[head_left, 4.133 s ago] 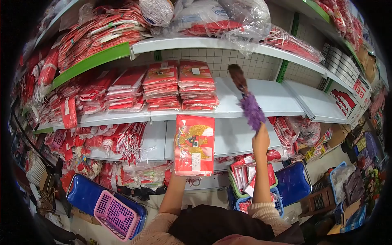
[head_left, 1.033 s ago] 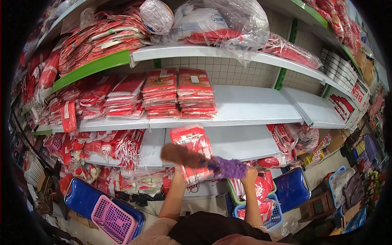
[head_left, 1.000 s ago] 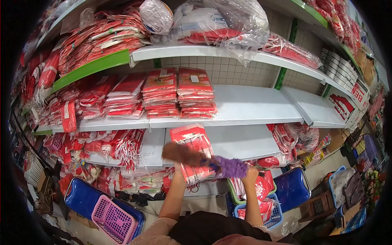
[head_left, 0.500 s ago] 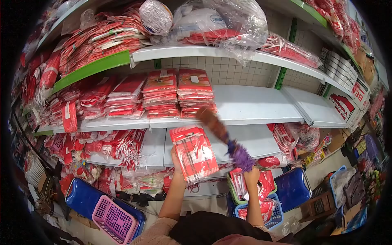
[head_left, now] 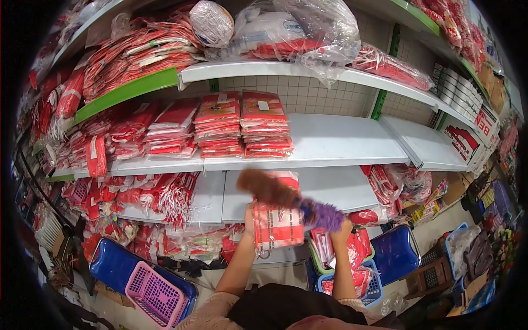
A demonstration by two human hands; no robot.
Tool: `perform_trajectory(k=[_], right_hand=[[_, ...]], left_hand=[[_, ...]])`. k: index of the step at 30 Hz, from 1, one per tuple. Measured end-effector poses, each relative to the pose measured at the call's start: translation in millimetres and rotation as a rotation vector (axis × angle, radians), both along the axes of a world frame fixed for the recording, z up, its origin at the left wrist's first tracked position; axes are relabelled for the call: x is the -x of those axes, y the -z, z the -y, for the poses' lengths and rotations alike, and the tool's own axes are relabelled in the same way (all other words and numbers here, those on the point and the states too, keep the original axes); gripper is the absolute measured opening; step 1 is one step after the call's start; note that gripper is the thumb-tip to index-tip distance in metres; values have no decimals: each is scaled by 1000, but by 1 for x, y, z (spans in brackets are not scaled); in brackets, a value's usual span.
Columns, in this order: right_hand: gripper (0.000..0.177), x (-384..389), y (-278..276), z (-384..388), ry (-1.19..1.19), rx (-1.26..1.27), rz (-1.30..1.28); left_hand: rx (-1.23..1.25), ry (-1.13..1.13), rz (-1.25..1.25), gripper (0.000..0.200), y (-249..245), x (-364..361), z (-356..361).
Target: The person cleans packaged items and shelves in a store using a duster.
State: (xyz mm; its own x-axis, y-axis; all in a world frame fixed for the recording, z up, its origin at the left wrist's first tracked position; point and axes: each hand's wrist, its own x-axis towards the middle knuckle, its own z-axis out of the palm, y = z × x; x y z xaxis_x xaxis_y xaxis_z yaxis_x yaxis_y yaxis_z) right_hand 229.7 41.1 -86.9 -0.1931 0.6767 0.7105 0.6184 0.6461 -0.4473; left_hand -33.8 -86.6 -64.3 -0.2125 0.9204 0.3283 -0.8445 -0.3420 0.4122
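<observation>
My left hand (head_left: 249, 221) is closed on the left edge of a plastic-wrapped red packet (head_left: 278, 232) with a white printed label, held up in front of the lower shelf. In my right hand (head_left: 341, 234) is a duster (head_left: 326, 215), purple and fluffy near my fist, with a brown end blurred by motion. The brown end points left and overlaps the upper part of the packet in this view. Below my right hand, a green basket (head_left: 323, 263) and a blue basket (head_left: 375, 292) contain red-and-white packets.
Stacks of red packets (head_left: 265, 126) stand on the middle shelf (head_left: 341, 140). Clear plastic bags (head_left: 324, 33) hang over the upper shelf's edge. A pink basket (head_left: 155, 294) rests on a blue chair (head_left: 113, 263) at lower left; another blue chair (head_left: 394, 254) stands right.
The duster's brown end has swung left and down, across the packet. My left hand has shifted right with the packet, which is now turned more upright.
</observation>
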Motion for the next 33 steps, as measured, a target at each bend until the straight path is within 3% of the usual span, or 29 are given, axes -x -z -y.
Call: perform_trajectory(k=[1, 2, 6, 9, 12, 19, 23, 26, 28, 31, 33], right_hand=[[26, 4, -3, -6, 84, 32, -17], [26, 8, -8, -13, 168, 63, -36], [46, 33, -65, -20, 333, 216, -251], [59, 45, -104, -25, 161, 11, -270], [57, 61, -139, -30, 108, 58, -167], [54, 107, -160, -62, 105, 232, 159], [49, 115, -169, -51, 230, -276, 238], [46, 126, -174, -5, 15, -350, 37], [41, 132, -167, 29, -306, 175, -69], [38, 144, -152, 54, -595, 673, -208], [35, 159, -131, 55, -816, 617, -473]], left_hand=[[-20, 122, 100, 52, -12, -3, 6], [118, 19, 106, 52, -26, -13, 9], [135, -13, 128, 53, -22, -12, 7], [134, -24, 139, 53, -24, -9, 8], [96, -23, 139, 53, -26, -7, 9], [105, -32, 117, 51, -14, 6, 12], [96, 43, 171, 50, 6, 22, 4], [118, 55, 184, 50, -20, 17, 14], [101, 22, 173, 49, -32, 17, 16], [105, -56, 144, 47, -46, 24, 20], [132, -108, 107, 46, -60, 29, 25]])
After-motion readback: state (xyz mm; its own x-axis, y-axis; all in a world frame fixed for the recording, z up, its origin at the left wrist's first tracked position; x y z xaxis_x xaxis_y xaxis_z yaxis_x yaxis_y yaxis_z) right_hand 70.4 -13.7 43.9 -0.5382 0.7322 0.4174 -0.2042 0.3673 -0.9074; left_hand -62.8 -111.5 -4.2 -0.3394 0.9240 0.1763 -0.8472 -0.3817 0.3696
